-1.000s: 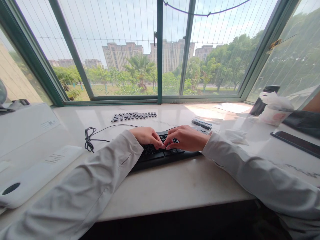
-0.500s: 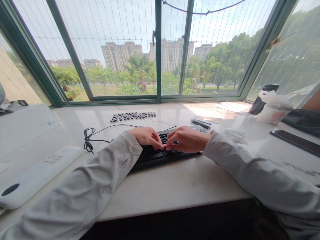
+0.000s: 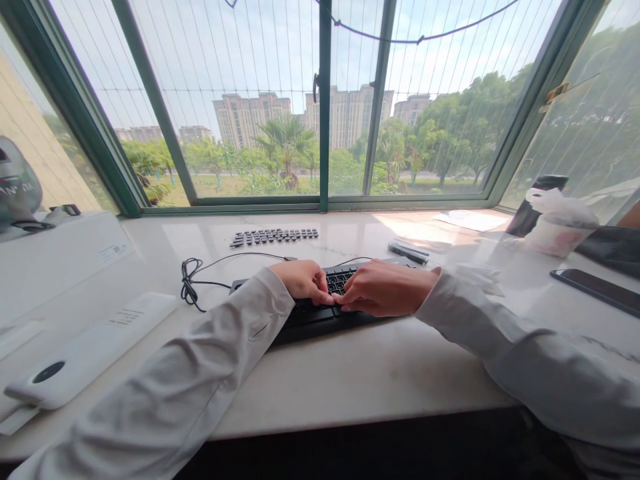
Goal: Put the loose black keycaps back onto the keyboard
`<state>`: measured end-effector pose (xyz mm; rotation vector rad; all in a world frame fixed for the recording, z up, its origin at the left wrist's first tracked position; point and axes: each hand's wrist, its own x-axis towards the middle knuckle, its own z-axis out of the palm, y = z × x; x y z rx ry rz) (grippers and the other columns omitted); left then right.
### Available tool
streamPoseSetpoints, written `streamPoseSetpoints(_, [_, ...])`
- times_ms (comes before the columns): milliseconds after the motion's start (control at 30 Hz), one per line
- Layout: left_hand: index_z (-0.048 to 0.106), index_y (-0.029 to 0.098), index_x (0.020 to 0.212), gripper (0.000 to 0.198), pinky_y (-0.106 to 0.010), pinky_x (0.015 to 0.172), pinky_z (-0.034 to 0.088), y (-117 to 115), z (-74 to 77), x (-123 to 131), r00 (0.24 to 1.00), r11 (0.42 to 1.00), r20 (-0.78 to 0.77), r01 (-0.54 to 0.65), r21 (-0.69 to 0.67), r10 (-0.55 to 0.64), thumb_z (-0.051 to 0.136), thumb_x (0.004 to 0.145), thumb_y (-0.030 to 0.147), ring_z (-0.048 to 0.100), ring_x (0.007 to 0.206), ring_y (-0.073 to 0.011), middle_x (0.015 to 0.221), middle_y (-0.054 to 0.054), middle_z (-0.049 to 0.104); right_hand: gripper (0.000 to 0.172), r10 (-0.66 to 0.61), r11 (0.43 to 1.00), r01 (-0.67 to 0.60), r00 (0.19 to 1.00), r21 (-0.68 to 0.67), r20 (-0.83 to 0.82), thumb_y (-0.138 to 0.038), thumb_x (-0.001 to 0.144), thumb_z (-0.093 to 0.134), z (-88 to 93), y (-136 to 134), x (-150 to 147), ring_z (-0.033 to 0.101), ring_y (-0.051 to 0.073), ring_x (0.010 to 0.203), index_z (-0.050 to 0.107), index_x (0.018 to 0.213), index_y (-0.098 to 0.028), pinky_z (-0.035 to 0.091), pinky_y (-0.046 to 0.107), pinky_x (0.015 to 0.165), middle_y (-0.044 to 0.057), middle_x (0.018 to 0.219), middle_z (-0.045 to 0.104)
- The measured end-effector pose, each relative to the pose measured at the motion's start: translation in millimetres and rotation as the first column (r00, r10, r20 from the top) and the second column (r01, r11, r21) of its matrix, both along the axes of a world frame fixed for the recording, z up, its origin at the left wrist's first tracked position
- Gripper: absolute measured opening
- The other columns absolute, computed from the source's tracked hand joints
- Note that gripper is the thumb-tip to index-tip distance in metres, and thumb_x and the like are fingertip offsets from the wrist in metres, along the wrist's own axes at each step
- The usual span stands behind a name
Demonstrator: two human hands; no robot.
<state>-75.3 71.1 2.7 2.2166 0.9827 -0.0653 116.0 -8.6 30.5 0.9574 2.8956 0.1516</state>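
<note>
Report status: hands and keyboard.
Left hand and right hand on keyboard, fingertips meeting mid-keys. Grip unclear. Keycaps in a row behind, cable left; nothing blocking.

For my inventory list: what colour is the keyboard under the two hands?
The keyboard is black, seen best in the head view.

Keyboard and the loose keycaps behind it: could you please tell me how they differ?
The keyboard is one wired piece; the keycaps are many small separate pieces in neat rows. The keyboard lies under the left hand and right hand; the keycaps lie untouched, nearer the window. Both are dark and rest on the pale counter.
</note>
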Motion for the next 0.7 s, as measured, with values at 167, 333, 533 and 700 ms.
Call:
streamPoseSetpoints(167, [0.065, 0.016, 0.072, 0.033, -0.023, 0.067, 0.041, -4.7, 3.6, 1.7, 0.999, 1.0, -0.019, -0.026, 0.016, 0.026, 0.071, 0.061, 0.047, 0.06, 0.072, -0.0144, 0.07, -0.001, 0.07, 0.033, -0.004, 1.0, 0.004, 1.0, 0.011, 0.02, -0.036, 0.091, 0.042, 0.6, 0.0, 1.0, 0.054, 0.01, 0.056, 0.073, 0.087, -0.028, 0.022, 0.027, 0.052, 0.003, 0.071, 0.07])
streamPoseSetpoints(333, [0.065, 0.016, 0.071, 0.029, -0.024, 0.066, 0.04, -8.8, 5.8, 3.0, 0.998, 0.999, -0.034, -0.045, 0.029, 0.046, 0.071, 0.062, 0.043, 0.059, 0.07, -0.014, 0.068, -0.001, 0.068, 0.031, -0.002, 1.0, 0.002, 0.999, 0.013, 0.036, -0.035, 0.09, 0.044, -0.2, -1.0, -0.8, 0.054, 0.01, 0.054, 0.074, 0.092, -0.03, 0.022, 0.026, 0.052, 0.003, 0.073, 0.072])
streamPoseSetpoints(533, [0.067, 0.016, 0.072, 0.033, -0.024, 0.071, 0.042, -1.3, 6.5, -0.9, 0.996, 0.996, 0.036, -0.087, 0.003, 0.087, 0.072, 0.06, 0.046, 0.062, 0.074, -0.015, 0.068, -0.001, 0.07, 0.033, -0.049, 0.999, 0.046, 0.985, -0.02, -0.164, -0.036, 0.092, 0.042, -8.1, 15.5, 15.8, 0.057, 0.009, 0.055, 0.071, 0.106, -0.028, 0.03, 0.022, 0.054, 0.005, 0.074, 0.073])
streamPoseSetpoints(700, [0.067, 0.017, 0.074, 0.026, -0.024, 0.066, 0.043, 1.4, 6.6, -4.6, 0.942, 0.906, 0.086, -0.336, 0.258, 0.325, 0.068, 0.067, 0.042, 0.063, 0.076, -0.0164, 0.076, -0.003, 0.071, 0.036, -0.037, 0.999, 0.036, 0.938, -0.009, -0.345, -0.042, 0.092, 0.043, -11.4, 18.4, 18.6, 0.06, 0.009, 0.058, 0.071, 0.107, -0.024, 0.036, 0.021, 0.057, 0.006, 0.077, 0.073])
